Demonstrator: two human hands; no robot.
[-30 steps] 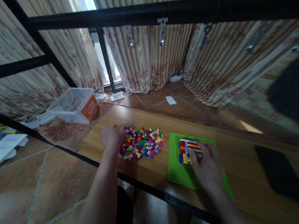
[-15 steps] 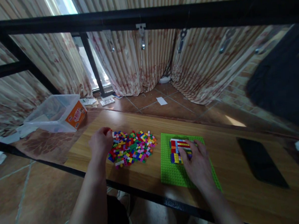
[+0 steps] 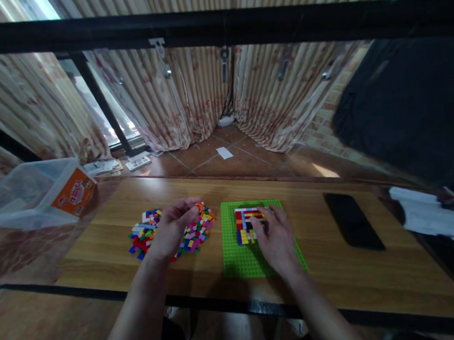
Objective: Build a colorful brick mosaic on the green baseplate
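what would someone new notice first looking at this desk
Brightest is the pile of small coloured bricks left of centre on the wooden table, with the left hand over it. Beside it to the right lies a green baseplate bearing a flat multicoloured brick block, with the right hand resting against that block. Further right a dark phone lies flat, and a clear plastic bin sits at far left.

Head view, forward and down

One camera on the person's head looks across the near table point(image 3: 334, 281) toward the curtains point(image 3: 192, 100), hands close below.
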